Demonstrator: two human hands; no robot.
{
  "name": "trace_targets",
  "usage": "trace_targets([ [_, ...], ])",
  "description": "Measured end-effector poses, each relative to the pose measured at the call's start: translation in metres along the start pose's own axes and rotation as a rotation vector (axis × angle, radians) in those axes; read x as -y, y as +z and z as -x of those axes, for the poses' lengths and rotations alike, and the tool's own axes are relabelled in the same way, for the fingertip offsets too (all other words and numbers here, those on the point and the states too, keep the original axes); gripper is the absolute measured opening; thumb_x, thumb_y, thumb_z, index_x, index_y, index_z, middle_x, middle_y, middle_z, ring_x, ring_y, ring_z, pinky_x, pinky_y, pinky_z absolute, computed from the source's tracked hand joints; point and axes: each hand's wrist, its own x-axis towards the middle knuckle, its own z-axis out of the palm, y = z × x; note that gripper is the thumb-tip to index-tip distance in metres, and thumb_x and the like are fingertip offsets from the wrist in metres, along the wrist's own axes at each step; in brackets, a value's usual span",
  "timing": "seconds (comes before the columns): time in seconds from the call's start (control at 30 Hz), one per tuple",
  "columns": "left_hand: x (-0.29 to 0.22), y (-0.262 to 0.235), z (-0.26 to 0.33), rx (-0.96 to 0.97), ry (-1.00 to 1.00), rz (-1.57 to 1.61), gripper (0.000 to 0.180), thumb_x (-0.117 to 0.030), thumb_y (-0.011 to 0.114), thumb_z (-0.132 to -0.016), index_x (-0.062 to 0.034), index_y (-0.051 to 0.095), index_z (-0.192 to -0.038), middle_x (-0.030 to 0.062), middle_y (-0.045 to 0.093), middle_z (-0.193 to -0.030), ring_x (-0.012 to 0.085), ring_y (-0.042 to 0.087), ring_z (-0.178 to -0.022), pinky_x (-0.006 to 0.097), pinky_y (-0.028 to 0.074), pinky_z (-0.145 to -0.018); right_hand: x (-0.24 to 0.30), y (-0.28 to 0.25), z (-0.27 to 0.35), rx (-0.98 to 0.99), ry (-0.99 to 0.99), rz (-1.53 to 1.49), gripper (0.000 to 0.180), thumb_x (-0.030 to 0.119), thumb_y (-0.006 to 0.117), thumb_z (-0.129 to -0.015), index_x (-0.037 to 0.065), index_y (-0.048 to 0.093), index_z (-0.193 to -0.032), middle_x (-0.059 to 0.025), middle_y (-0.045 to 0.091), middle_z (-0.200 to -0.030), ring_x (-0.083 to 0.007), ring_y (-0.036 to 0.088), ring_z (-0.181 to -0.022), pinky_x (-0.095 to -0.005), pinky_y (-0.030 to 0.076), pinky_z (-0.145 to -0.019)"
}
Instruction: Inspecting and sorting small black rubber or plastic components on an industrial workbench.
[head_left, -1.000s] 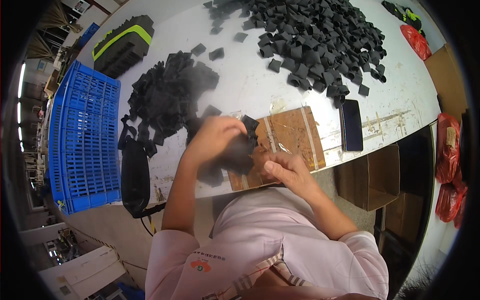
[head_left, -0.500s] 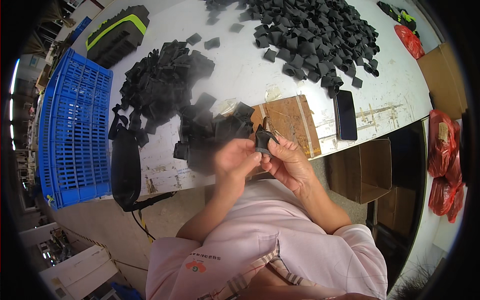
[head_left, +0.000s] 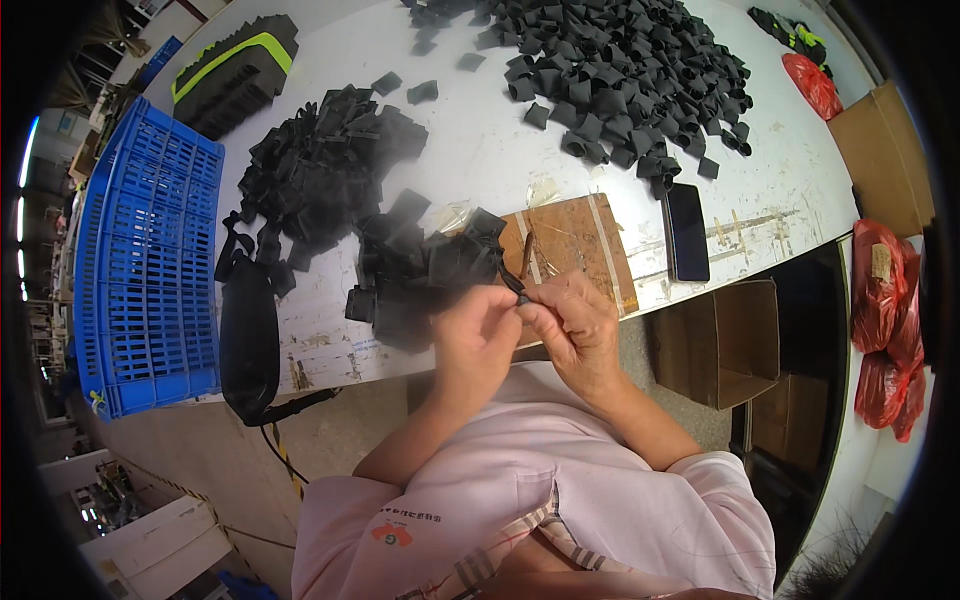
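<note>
A small black fabric piece (head_left: 513,284) is pinched between my two hands over the table's near edge. My left hand (head_left: 474,335) closes finger and thumb on it from one side, and my right hand (head_left: 578,322) grips it from the other. Fingers cover most of the piece. Just beyond my hands lies a brown board (head_left: 590,245) with pale tape strips and a slim pointed tool (head_left: 527,253) on it. A heap of flat black pieces (head_left: 400,270) sits beside my left hand.
Another black heap (head_left: 325,165) lies farther left; a large pile of black loops (head_left: 630,85) spreads at the back. A phone (head_left: 686,232) rests right of the board. A blue crate (head_left: 150,270) stands left, a cardboard box (head_left: 715,345) below the table's right edge.
The black piece, earlier held upright and more visible, is now mostly hidden by my fingers. My right hand has turned and closed in over it, nearer my left.
</note>
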Motion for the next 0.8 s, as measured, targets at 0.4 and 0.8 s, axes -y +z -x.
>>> trace_targets([
  [0.4, -0.014, -0.008, -0.01, 0.078, -0.407, 0.851, 0.015, 0.006, 0.051, -0.077, 0.0015, 0.051, -0.091, 0.0045, 0.053, -0.077, 0.0026, 0.031, -0.041, 0.017, 0.025, -0.037, -0.004, -0.007, -0.01, 0.086, 0.739, -0.766, 0.007, 0.006, 0.059, -0.08, 0.0, 0.062, -0.079, 0.001, 0.057, -0.071, -0.0052, 0.05, -0.059, -0.021, 0.041, -0.052],
  [0.8, -0.038, -0.015, -0.052, 0.431, -0.401, 1.457, 0.018, 0.004, 0.038, -0.084, 0.006, 0.047, -0.099, 0.0181, 0.058, -0.087, 0.0041, 0.032, -0.03, 0.019, 0.025, -0.03, 0.03, -0.034, -0.072, 0.357, 0.572, -0.875, 0.023, 0.027, 0.054, -0.087, 0.008, 0.054, -0.075, 0.0071, 0.047, -0.067, -0.0017, 0.038, -0.058, -0.0163, 0.03, -0.05],
])
